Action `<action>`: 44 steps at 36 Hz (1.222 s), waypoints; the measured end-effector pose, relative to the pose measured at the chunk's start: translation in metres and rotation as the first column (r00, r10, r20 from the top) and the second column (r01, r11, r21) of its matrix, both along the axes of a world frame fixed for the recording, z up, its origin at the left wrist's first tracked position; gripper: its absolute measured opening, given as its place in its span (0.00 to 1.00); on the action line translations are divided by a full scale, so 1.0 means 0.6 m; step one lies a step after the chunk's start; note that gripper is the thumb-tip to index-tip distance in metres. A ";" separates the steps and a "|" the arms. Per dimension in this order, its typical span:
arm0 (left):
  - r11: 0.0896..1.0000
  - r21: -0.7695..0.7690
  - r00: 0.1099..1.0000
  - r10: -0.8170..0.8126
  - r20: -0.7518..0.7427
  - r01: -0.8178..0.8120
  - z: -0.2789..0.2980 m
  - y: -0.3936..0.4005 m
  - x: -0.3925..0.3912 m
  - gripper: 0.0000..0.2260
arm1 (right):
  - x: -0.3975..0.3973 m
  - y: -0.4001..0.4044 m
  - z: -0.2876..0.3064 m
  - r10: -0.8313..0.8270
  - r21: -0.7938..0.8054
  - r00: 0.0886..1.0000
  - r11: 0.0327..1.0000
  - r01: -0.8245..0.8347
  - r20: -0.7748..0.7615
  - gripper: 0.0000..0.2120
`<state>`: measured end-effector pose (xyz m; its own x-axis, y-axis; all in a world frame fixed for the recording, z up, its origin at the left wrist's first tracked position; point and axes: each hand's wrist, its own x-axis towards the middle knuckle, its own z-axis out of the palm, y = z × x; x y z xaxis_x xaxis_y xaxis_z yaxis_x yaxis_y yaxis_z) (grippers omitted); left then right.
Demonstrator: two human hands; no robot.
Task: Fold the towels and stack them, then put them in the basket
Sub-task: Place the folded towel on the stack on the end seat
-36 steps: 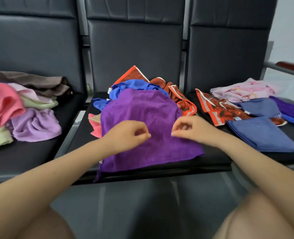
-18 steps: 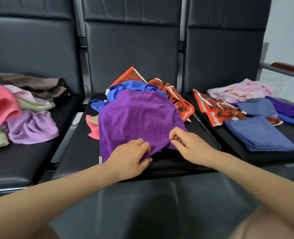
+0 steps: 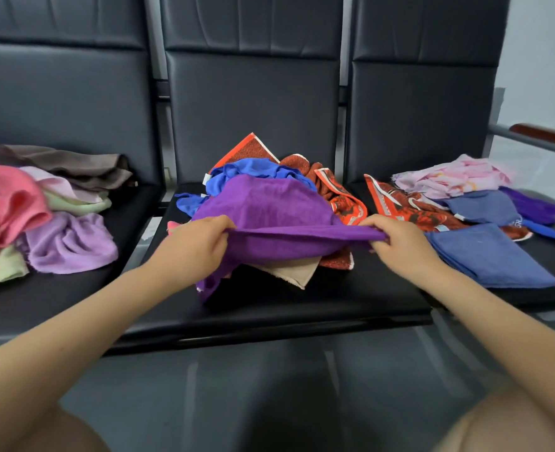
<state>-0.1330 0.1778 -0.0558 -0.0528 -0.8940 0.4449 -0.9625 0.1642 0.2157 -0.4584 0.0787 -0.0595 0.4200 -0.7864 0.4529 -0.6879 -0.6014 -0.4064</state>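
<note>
I held the purple towel [image 3: 269,207] over the middle seat [image 3: 302,305], my left hand [image 3: 194,246] and right hand [image 3: 400,243] each pinched tight on its near edge, the soft, light cloth sagging between, best gripped at corners.

The purple towel [image 3: 263,203] hides most of the heap beneath; the left pile [image 3: 5,203] is cut off.

A waiting area, seemingly: linked black padded seats [image 3: 302,308] (metal armrest [image 3: 536,140] at one end) against a pale wall [image 3: 543,60].
</note>
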 end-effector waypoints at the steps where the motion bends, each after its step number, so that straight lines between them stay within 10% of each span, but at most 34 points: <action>1: 1.000 0.017 1.000 0.019 -0.021 -0.019 0.002 0.001 0.008 0.10 | -0.005 0.004 0.003 0.012 0.081 0.998 0.997 -0.017 0.069 0.15; 12: 0.986 -0.108 0.934 0.085 -0.348 -0.130 0.011 0.023 0.035 0.07 | -0.005 0.053 0.011 0.103 0.265 0.931 0.943 -0.204 0.349 0.13; 15: 0.991 -0.087 0.883 0.052 -0.467 -0.105 0.012 0.030 0.032 0.10 | 0.002 0.069 0.013 0.093 0.294 0.882 0.922 -0.251 0.462 0.34; 27: 0.986 0.157 0.965 -0.011 -0.261 0.053 -0.005 0.063 0.079 0.12 | -0.002 0.067 0.011 -0.162 0.399 0.588 0.866 -0.300 0.792 0.12; 31: 0.979 0.174 0.913 -0.023 -0.408 0.102 -0.011 0.079 0.083 0.19 | -0.018 0.067 0.005 -0.179 0.408 0.539 0.846 -0.344 0.823 0.39; 36: 0.973 0.131 0.772 -0.065 -0.632 0.190 -0.013 0.095 0.065 0.23 | -0.027 0.065 -0.008 -0.231 0.505 0.605 0.797 -0.332 0.762 0.11; 44: 0.937 0.324 0.860 0.059 -0.507 0.127 -0.057 0.094 0.076 0.12 | -0.028 0.077 -0.055 -0.174 0.651 0.925 0.753 -0.096 0.337 0.16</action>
